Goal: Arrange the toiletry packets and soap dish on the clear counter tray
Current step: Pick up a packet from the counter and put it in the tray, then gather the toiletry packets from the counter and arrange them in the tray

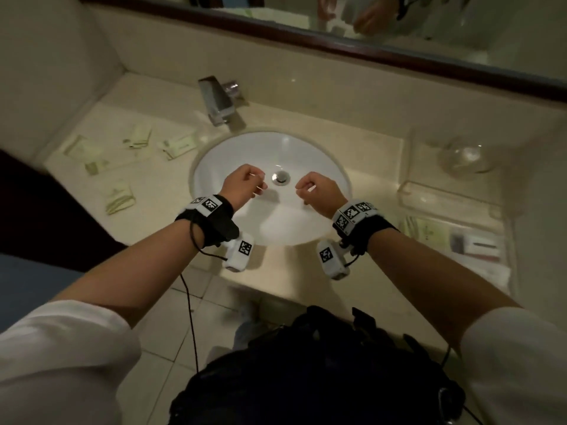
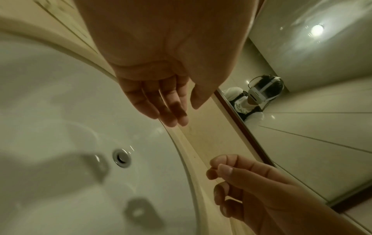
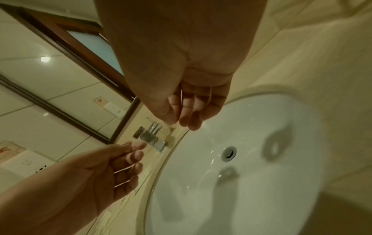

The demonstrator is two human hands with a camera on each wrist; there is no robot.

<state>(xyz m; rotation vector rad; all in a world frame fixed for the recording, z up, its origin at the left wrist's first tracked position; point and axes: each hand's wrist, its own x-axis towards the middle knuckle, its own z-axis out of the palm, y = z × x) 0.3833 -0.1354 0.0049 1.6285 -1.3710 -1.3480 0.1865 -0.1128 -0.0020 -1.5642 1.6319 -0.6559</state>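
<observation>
Over the white sink (image 1: 233,154), both hands, left hand (image 1: 242,184) and right hand (image 1: 319,190), hang loosely curled, holding nothing.

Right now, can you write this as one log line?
left hand: empty, over sink | right hand: empty, over sink | packets: scattered on counter | tray: right of sink

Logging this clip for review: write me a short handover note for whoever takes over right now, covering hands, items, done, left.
Left hand: loosely curled over the sink, holding nothing.
Right hand: the same, empty.
Packets: five or so scattered on the counter left of the sink.
Tray: clear, right of the sink, already holding a few flat items; a glass dish sits behind it.
Done: nothing picked up yet from the left side.
Left: carry the packets across, set them and the dish in the tray.
</observation>
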